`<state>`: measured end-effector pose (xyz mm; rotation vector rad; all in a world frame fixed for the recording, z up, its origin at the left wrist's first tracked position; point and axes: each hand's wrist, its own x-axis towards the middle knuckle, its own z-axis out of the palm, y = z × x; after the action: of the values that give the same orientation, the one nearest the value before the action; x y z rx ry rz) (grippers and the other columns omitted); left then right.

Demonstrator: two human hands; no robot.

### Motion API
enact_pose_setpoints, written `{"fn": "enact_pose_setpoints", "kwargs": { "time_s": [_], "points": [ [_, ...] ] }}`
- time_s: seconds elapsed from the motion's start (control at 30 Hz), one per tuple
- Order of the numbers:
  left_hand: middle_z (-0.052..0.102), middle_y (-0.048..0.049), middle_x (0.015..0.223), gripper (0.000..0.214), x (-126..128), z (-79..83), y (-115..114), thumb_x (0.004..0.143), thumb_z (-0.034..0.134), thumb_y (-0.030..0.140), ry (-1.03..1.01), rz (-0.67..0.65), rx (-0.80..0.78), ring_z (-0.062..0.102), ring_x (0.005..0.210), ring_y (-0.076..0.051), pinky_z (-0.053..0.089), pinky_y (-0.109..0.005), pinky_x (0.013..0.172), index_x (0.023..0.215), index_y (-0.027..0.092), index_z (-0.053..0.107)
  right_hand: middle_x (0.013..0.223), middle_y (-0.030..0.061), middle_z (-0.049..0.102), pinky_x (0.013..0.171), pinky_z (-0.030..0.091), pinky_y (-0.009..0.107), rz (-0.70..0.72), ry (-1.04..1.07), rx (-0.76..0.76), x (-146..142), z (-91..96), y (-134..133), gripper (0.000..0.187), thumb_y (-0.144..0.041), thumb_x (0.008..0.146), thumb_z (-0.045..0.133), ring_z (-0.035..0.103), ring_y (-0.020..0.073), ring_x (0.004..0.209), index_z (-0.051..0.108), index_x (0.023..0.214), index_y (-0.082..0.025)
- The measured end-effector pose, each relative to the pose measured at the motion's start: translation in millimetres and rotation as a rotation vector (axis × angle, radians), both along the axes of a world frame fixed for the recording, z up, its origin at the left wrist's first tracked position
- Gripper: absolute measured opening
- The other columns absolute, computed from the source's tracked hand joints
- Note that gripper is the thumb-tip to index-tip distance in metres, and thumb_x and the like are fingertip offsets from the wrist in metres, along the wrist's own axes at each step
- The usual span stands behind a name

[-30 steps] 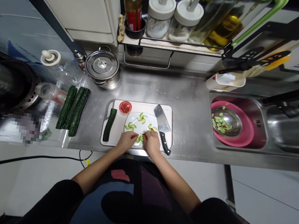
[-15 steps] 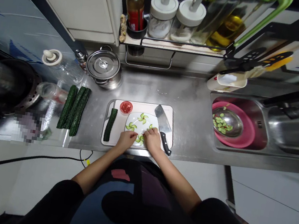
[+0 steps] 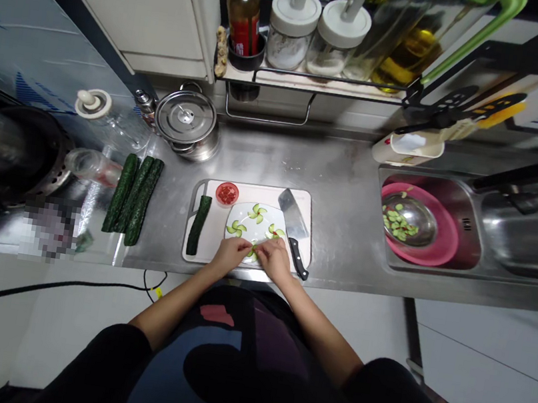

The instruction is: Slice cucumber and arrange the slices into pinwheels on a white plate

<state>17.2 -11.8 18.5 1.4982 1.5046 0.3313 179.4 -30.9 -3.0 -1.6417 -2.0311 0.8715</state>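
Note:
A white plate [image 3: 256,226] lies on the white cutting board [image 3: 208,241], with thin green-edged cucumber slices [image 3: 256,212] set in small fanned clusters around it. Over the cluster nearest me, my left hand [image 3: 231,254] and my right hand [image 3: 275,259] meet with fingertips pinched close together. Whatever is between the fingertips is too small to make out. To the right of the plate rests a cleaver [image 3: 296,215], its black handle towards me. A cut piece of cucumber [image 3: 199,225] and a small red-rimmed dish of chopped red bits [image 3: 227,193] are on the board's left side.
Whole cucumbers [image 3: 132,199] lie on the counter at left, near a lidded steel pot [image 3: 186,118]. In the sink at right sits a pink basin [image 3: 448,231] holding a metal bowl of slices [image 3: 403,223]. A seasoning rack [image 3: 316,87] hangs behind the counter.
My right hand has shifted slightly down and left, uncovering more of the right cluster. My left hand has edged right, so the fingertips are nearer each other.

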Motion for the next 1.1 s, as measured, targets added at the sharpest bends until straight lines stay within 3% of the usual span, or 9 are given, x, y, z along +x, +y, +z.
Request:
{"fn": "enact_pose_setpoints", "kwargs": {
  "time_s": [1.1],
  "points": [
    [0.07, 0.0014, 0.068, 0.014, 4.4, 4.9, 1.0, 0.074, 0.059, 0.017, 0.04, -0.014, -0.057, 0.059, 0.064, -0.011, 0.042, -0.02, 0.062, 0.074, 0.018, 0.073, 0.077, 0.0035, 0.066, 0.081, 0.039, 0.034, 0.025, -0.031, -0.02, -1.8, 4.5, -1.6, 0.017, -0.018, 0.081, 0.055, 0.048, 0.0204, 0.081, 0.071, 0.081, -0.022]
  ]
}}
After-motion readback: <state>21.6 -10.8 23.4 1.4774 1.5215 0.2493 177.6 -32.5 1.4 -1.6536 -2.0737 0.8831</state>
